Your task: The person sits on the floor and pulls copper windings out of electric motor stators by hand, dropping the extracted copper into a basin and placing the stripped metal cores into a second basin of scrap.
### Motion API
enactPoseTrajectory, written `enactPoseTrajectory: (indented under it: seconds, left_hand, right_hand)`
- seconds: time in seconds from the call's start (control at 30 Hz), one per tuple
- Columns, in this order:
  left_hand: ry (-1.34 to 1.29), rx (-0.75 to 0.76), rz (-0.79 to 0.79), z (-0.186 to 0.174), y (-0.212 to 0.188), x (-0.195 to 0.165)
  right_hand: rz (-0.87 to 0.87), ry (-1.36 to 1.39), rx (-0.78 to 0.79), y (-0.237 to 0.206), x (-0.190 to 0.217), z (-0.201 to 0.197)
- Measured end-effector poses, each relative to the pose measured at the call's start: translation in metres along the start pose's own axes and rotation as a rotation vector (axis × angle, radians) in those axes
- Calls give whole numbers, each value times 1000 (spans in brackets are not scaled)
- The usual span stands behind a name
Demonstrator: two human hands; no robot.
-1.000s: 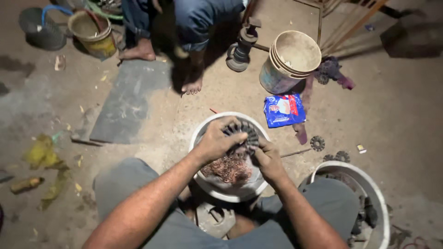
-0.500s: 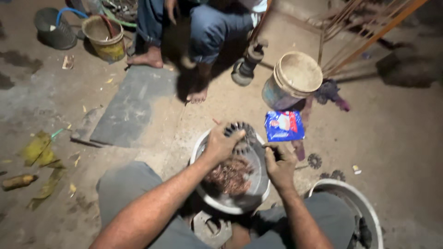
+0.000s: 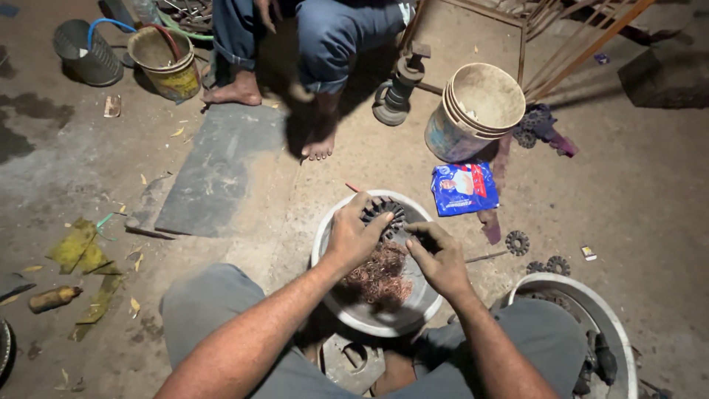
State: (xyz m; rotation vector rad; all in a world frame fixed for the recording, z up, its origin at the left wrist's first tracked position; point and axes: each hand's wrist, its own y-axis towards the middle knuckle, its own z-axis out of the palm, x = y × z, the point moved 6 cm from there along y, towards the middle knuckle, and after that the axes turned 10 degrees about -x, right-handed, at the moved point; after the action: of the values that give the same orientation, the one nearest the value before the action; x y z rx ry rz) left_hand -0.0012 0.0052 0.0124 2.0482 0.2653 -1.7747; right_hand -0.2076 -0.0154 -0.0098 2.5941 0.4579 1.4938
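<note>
Stator core: a dark, ribbed, toothed metal ring (image 3: 384, 214), resting at the far rim of the bowl.
Left hand: the left hand (image 3: 354, 235) is closed over the ring's near-left side, fingers curled on its slots.
Right hand: the right hand (image 3: 437, 255) sits just right of the ring, fingertips pinched together at its edge — what they pinch is too small to tell.
Copper wire: a tangled, reddish, springy mass of copper wire (image 3: 378, 275) fills the bowl below the ring, touching both hands.
Bowl: round, dull grey metal bowl (image 3: 369, 318) with a smooth rim, held between the person's knees.
Right of bowl: small dark gears (image 3: 517, 242) on gritty concrete, a glossy blue packet (image 3: 464, 189) beyond, a second white-rimmed basin (image 3: 591, 295) close at the knee.
Far side: stacked pale buckets (image 3: 476, 111) and another person's bare feet (image 3: 320, 145).
Left of bowl: a flat grey slab (image 3: 214, 174) — open floor around it.
</note>
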Motion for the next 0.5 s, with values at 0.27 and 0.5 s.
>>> enactPoseTrajectory:
  seconds: [0.27, 0.5]
  left_hand:
    - [200, -18, 260, 17, -9, -2]
    - [137, 88, 143, 23, -3, 11]
  right_hand:
    - [-178, -183, -152, 0, 30, -6]
    - [-142, -196, -232, 4, 25, -20]
